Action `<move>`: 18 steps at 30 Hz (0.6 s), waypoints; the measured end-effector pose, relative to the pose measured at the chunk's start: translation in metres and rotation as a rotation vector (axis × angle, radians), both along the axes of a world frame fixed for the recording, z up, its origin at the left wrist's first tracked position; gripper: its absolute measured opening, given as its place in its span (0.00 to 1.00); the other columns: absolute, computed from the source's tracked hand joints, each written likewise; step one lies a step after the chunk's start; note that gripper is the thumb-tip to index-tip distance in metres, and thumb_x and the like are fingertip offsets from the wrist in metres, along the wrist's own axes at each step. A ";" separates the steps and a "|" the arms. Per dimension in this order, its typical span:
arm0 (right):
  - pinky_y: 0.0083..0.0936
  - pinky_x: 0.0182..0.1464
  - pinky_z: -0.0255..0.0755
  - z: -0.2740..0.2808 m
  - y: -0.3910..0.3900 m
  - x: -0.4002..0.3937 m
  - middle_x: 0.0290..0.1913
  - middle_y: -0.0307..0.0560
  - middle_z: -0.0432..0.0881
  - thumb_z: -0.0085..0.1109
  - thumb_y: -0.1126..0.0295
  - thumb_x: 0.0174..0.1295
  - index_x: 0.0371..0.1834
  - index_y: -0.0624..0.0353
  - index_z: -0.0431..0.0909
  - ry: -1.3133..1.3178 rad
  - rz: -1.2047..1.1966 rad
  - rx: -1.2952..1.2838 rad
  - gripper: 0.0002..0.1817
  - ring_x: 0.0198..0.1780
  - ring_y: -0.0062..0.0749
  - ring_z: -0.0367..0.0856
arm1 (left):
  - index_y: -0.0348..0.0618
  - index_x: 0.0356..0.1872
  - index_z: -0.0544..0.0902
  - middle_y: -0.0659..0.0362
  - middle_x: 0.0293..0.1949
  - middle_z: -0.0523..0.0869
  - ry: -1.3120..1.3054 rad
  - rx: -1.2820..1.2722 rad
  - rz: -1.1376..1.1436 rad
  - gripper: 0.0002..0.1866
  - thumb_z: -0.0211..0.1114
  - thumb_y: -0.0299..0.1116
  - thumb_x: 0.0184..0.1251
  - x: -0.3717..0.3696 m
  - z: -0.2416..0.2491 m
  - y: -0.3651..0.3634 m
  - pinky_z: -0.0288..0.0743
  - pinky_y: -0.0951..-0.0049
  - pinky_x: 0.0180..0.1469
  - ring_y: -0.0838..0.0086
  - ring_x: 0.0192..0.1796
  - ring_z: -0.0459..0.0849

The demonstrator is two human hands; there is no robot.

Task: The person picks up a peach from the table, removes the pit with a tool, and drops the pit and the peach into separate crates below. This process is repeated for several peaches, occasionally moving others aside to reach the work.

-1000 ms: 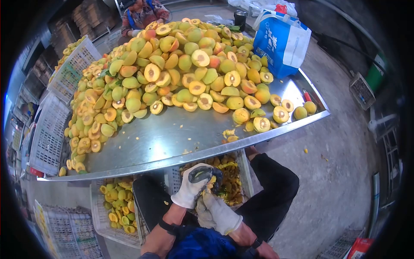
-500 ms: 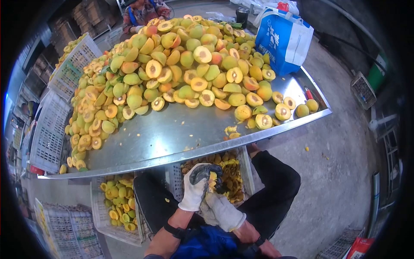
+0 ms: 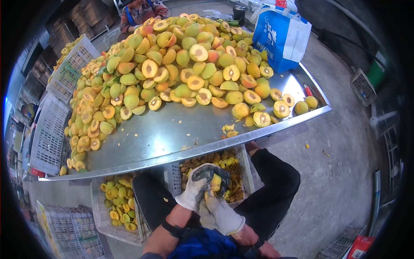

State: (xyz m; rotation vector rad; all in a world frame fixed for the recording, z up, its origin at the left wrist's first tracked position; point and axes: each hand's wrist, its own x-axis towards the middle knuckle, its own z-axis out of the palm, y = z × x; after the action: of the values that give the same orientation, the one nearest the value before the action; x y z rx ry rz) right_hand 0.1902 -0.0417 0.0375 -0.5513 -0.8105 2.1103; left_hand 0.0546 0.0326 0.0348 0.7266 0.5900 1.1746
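Note:
My left hand (image 3: 195,187), in a white glove with blackened fingers, is closed round a yellow peach half (image 3: 216,182) above my lap. Just below it, my right hand (image 3: 222,214), in a greyish-white glove, is closed with its fingertips against the peach; what it grips is hidden. Under both hands a crate (image 3: 247,172) holds peach scraps and brown pits. Beyond the near rim of the metal table (image 3: 172,134) rises a big heap of halved peaches (image 3: 181,64), green, yellow and reddish, many with the pit still in the cut face.
A crate of peach halves (image 3: 100,216) stands on the floor left of my leg. White crates (image 3: 49,134) line the table's left side. On the right are a blue and white bag (image 3: 276,41) and a red-handled tool (image 3: 308,90). Another person (image 3: 144,13) sits behind the heap.
My left hand has turned slightly, so more of the peach's yellow flesh shows. My right hand stays close under it. The view has shifted a little.

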 end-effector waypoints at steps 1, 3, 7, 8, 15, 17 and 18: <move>0.26 0.21 0.62 -0.020 -0.002 -0.001 0.25 0.39 0.72 0.51 0.55 0.72 0.36 0.55 0.73 -0.441 -0.203 0.487 0.15 0.20 0.28 0.68 | 0.30 0.52 0.78 0.50 0.45 0.86 0.032 -0.026 0.076 0.25 0.69 0.41 0.61 0.004 0.004 -0.005 0.83 0.71 0.49 0.69 0.44 0.87; 0.31 0.24 0.67 -0.029 -0.002 -0.004 0.29 0.44 0.75 0.54 0.61 0.70 0.38 0.57 0.74 -0.875 -0.340 0.822 0.11 0.24 0.36 0.73 | 0.30 0.52 0.78 0.50 0.45 0.86 0.095 -0.062 0.227 0.24 0.68 0.40 0.63 0.008 0.011 -0.007 0.83 0.70 0.47 0.70 0.43 0.87; 0.42 0.34 0.74 0.023 -0.003 -0.010 0.35 0.56 0.78 0.59 0.69 0.61 0.42 0.59 0.76 -0.688 -0.181 0.138 0.09 0.34 0.55 0.79 | 0.31 0.55 0.74 0.50 0.46 0.85 0.167 -0.054 0.537 0.30 0.64 0.52 0.68 -0.006 0.000 -0.018 0.84 0.68 0.46 0.67 0.43 0.87; 0.42 0.34 0.74 0.016 -0.004 -0.002 0.35 0.56 0.78 0.59 0.69 0.62 0.43 0.59 0.77 -0.826 -0.216 0.430 0.09 0.34 0.54 0.80 | 0.32 0.58 0.71 0.50 0.47 0.85 0.241 -0.115 0.552 0.38 0.62 0.60 0.65 -0.023 0.006 -0.024 0.84 0.68 0.49 0.66 0.45 0.87; 0.36 0.33 0.72 -0.040 0.024 0.027 0.24 0.52 0.80 0.49 0.55 0.70 0.42 0.65 0.76 -0.985 0.241 -0.011 0.20 0.27 0.44 0.79 | 0.39 0.47 0.82 0.48 0.47 0.81 2.069 0.249 0.739 0.24 0.69 0.18 0.42 -0.143 0.113 -0.042 0.73 0.60 0.56 0.51 0.53 0.80; 0.31 0.29 0.69 -0.045 0.021 0.021 0.22 0.48 0.78 0.48 0.54 0.71 0.40 0.65 0.77 -0.860 0.210 -0.133 0.21 0.24 0.37 0.77 | 0.38 0.47 0.82 0.48 0.46 0.82 2.072 0.321 0.755 0.23 0.69 0.18 0.43 -0.156 0.118 -0.032 0.74 0.61 0.56 0.52 0.52 0.81; 0.29 0.28 0.67 -0.041 0.023 0.017 0.21 0.46 0.77 0.47 0.54 0.71 0.39 0.64 0.77 -0.776 0.205 -0.202 0.21 0.23 0.34 0.76 | 0.38 0.48 0.82 0.48 0.46 0.82 1.937 0.337 0.697 0.23 0.69 0.18 0.44 -0.154 0.123 -0.018 0.75 0.62 0.54 0.52 0.51 0.82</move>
State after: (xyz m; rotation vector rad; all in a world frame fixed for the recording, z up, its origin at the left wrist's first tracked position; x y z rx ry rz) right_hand 0.2073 -0.0191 -0.0032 -1.5047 -1.1061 2.1731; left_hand -0.0996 0.0146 0.1573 2.0054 2.4037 0.8174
